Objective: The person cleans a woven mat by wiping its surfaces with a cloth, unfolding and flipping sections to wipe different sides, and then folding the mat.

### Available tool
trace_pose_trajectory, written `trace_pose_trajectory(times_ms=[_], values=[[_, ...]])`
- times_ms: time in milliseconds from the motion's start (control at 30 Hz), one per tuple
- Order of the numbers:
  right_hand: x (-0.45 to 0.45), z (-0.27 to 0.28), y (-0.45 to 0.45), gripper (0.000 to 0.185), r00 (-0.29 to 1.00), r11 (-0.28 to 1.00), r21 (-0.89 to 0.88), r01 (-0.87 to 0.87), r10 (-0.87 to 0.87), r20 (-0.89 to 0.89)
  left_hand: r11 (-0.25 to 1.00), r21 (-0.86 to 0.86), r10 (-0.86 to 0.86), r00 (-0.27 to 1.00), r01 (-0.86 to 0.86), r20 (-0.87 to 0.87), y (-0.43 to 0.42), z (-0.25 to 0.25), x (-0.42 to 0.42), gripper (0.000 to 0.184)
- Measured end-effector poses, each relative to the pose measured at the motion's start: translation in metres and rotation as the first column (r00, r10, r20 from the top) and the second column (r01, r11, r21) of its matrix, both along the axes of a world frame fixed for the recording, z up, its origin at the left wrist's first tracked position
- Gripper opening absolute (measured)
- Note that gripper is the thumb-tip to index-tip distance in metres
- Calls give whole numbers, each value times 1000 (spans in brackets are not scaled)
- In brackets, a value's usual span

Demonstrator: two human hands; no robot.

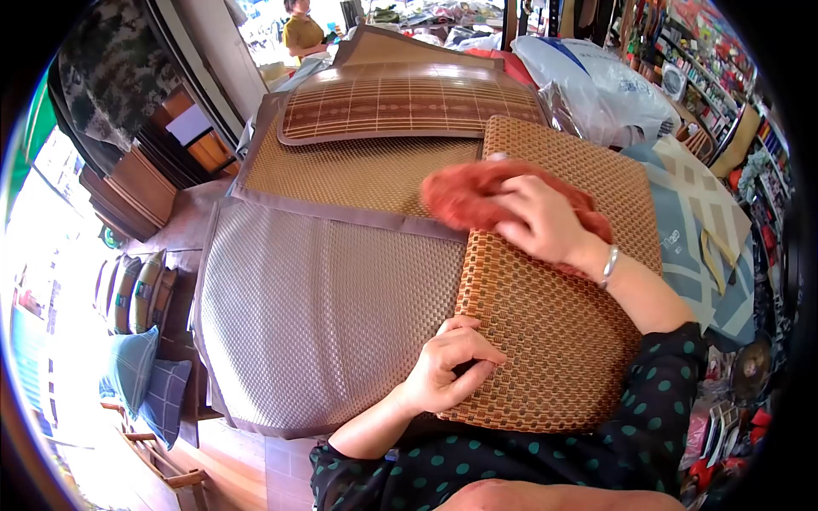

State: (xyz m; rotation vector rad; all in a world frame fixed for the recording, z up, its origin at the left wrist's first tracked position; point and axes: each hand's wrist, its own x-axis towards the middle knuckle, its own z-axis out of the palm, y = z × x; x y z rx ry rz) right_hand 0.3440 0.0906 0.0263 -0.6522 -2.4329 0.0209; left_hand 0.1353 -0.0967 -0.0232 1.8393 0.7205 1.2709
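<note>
My right hand point(545, 220), with a silver bracelet at the wrist, presses a reddish-orange cloth point(464, 194) onto the upper part of a thick brown woven mat point(558, 345). The cloth is bunched and slightly blurred, and part of it trails under my wrist. At the mat's lower left edge, my left hand point(456, 362) is closed, its thumb and fingers pinching the edge. The woven mat overlaps a silvery-grey textured mat point(315, 298) and a tan mesh mat point(366, 175) with a brown border. Beyond lies a slatted bamboo mat point(409, 98).
A clear plastic bag point(596, 85) lies at the back right, near patterned grey-blue fabric point(690, 230). Blue cushions point(141, 383) sit at the left, above a wooden frame point(175, 473). Crowded shelves line the right. A person point(302, 32) is in the background.
</note>
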Motion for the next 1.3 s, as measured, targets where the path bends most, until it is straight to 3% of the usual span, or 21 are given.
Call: trace_pose_trajectory(times_ms=[33,67,167,200,233,267,300,367,400,500,633,700,767,900,1033,1100,1167,1200,1233,1267,1300], values=[[-19,10,-5,31,987,983,112,-148,154,-49,1000,-1,0,1000,0,-7,0,0,0,13],[-38,44,-18,32,985,976,-171,-137,152,80,1000,-1,0,1000,0,-15,0,0,0,13],[-42,16,42,30,971,951,-288,114,-45,236,1000,3,11,1000,-11,-11,-1,0,1,14],[-29,-17,87,29,993,989,-130,64,-50,106,1000,0,17,1000,-17,-3,-1,0,1,16],[-20,-18,107,29,987,987,-71,147,-142,72,1000,2,20,1000,-20,-4,-1,0,2,16],[-5,-14,123,35,954,935,-193,298,-285,95,1000,8,20,1000,-20,3,-1,0,2,16],[18,-19,135,42,917,912,-96,398,-393,65,1000,16,19,1000,-19,10,-1,0,1,15],[76,-24,143,47,762,700,-317,640,-632,143,1000,23,16,1000,-17,14,-1,-2,2,15],[115,-33,145,49,668,617,-265,741,-716,201,1000,21,20,1000,-20,2,-1,-3,2,16],[197,-41,107,49,530,539,-25,842,-817,229,1000,21,10,1000,-10,-4,0,-2,1,16],[213,-50,63,48,528,543,59,838,-832,169,1000,20,21,1000,-21,2,0,-3,3,17],[182,-47,36,48,709,707,-120,697,-655,262,1000,15,19,1000,-20,5,-1,-1,3,16],[134,-48,-6,50,857,855,-84,512,-501,122,1000,19,16,999,-17,46,0,1,5,16],[60,-3,-66,55,974,978,-142,150,-121,193,1000,18,22,1000,-22,10,-1,-1,4,17],[61,11,-61,49,960,946,-232,226,-176,219,1000,9,14,999,-14,37,-1,-4,2,16],[71,44,-65,48,960,934,-331,138,-208,-186,1000,-4,-25,999,25,28,0,-6,1,16],[99,96,-82,63,917,983,-52,173,-181,-356,1000,-6,-16,999,16,42,-1,-5,1,15],[97,133,-96,69,891,1000,6,24,-19,-454,1000,-8,-17,999,17,42,0,-5,2,15],[98,168,-112,76,919,937,298,-185,272,-285,1000,-11,-25,999,25,41,0,-4,1,15],[76,191,-127,74,688,816,348,-461,577,-441,999,-29,-32,999,32,27,0,-4,0,15],[85,165,-196,74,691,829,338,-446,559,-458,999,-27,-19,1000,20,24,0,-4,0,15]])
